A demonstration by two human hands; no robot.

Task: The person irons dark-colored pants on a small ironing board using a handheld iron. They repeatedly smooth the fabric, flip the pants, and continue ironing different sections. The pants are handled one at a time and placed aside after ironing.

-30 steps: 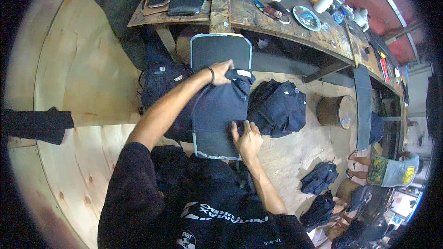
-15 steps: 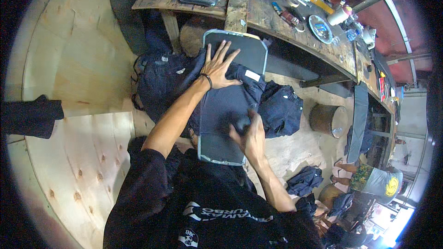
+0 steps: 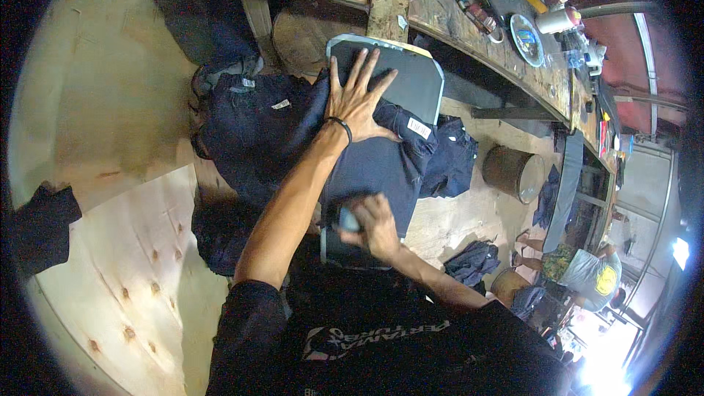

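A dark flat board (image 3: 414, 77) with light, worn edging lies lengthwise before me. A navy cloth garment (image 3: 378, 172) is drawn over its middle, with a white label (image 3: 419, 129) on a folded part at the right. My left hand (image 3: 357, 103) presses down flat, fingers spread over the far end of the board and its heel on the cloth. Nearer to me, my right hand (image 3: 378, 229) grips a small grey-blue block (image 3: 349, 218) against the garment. Motion blurs the block, so its exact kind is unclear.
Dark garments (image 3: 249, 125) bunch up to the left; another pile (image 3: 451, 158) lies at the right. Beyond stands a wooden workbench (image 3: 440, 26) with tape rolls, a thread cone (image 3: 557, 20) and a plate (image 3: 526, 40). A round stool (image 3: 513, 174) and a person (image 3: 590, 271) are farther right.
My right hand has slid left and slightly nearer over the cloth with the block. My left hand stays pressed on board and garment. The whole view has shifted a little.
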